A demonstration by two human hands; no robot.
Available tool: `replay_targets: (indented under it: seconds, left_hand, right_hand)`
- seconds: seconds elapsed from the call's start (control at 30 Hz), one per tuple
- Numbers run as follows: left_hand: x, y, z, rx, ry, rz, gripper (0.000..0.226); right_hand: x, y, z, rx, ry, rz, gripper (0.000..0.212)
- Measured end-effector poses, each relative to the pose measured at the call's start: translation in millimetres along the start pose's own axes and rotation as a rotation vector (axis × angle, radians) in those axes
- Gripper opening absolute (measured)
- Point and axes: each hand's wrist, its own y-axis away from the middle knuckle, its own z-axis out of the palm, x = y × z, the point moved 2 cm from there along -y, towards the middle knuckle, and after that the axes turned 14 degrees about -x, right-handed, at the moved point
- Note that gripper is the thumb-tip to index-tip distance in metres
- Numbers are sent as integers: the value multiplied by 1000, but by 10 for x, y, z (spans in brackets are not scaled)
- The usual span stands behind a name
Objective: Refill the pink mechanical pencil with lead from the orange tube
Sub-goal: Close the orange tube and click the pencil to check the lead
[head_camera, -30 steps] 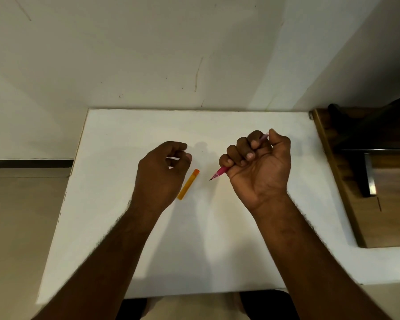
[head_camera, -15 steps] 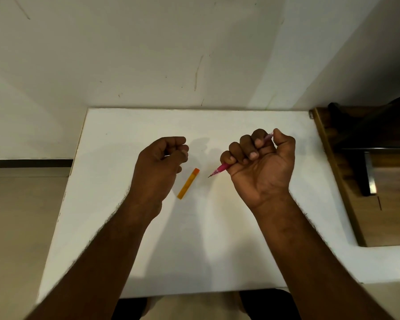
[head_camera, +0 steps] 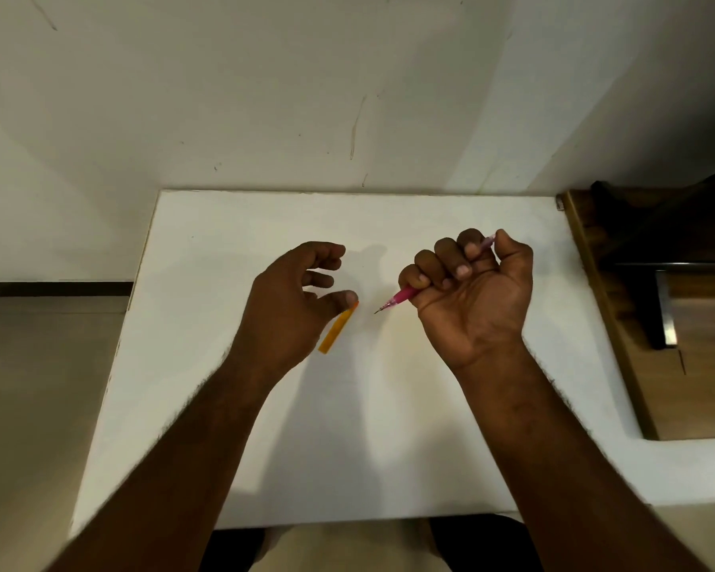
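Head view: right hand [head_camera: 471,299] fists the pink pencil [head_camera: 403,298], tip down-left; left hand [head_camera: 294,307] spreads open over the orange tube [head_camera: 338,329], ready to grab.

Pink mechanical pencil [head_camera: 401,298] tip-down-left in a fist; flat orange tube [head_camera: 336,330] diagonal on tabletop.

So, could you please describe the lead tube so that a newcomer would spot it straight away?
Start at the white table against the wall. Near its middle, the open left hand hovers over a short flat orange tube lying diagonally on the surface. It is the only orange item; the pink pencil sits in the right hand.
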Motion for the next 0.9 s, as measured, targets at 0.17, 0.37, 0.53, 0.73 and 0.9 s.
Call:
replay_targets:
  seconds: [0.17,0.37,0.53,0.73,0.9]
  left_hand:
    - [28,18,30,-19,-129,73,74]
    - [37,24,48,-13,-157,109,77]
    - [50,22,68,-10,-174,121,75]
    - [42,16,89,-10,-186,129,73]
    - [34,15,98,-14,-197,120,72]
  right_hand:
    - [-8,-6,-14,5,-12,1,43]
    - [-8,-6,-33,21,-19,8,41]
    - [-10,-13,-33,14,-23,9,39]
    - [-10,-14,-50,14,-21,8,39]
    - [-1,-10,-54,20,-18,8,38]
